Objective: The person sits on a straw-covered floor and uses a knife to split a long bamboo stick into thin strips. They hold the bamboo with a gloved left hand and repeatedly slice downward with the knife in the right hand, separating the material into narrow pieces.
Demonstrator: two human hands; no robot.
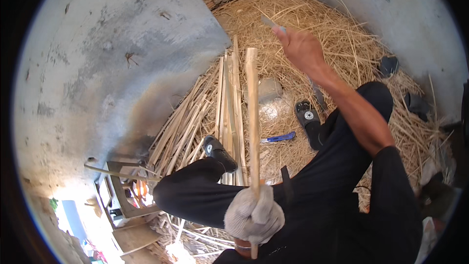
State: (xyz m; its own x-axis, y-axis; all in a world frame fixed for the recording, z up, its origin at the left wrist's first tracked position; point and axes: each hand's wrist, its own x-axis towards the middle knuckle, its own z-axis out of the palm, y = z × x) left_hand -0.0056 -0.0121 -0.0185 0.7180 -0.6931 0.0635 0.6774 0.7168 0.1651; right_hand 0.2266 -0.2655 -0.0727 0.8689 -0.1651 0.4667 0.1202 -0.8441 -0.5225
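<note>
My left hand [254, 215], in a pale knitted glove, is wrapped round the lower end of a long pale wooden stick [252, 112]. The stick stands up and away from me between my knees, its far end blunt and free. Beyond it to the right, my bare right hand [303, 51] is closed on a knife, its handle mostly hidden in the fist. The knife's blade [267, 21] points to the far left, apart from the stick. Split wooden strips [235, 112] lie just left of the stick.
A blue box cutter [279, 138] lies on the floor between my dark shoes, near a squarish block [269, 89]. Straw-like shavings [303, 7] cover the far floor. A grey wall [122, 44] rises on the left, with a wooden frame [132, 188] below it.
</note>
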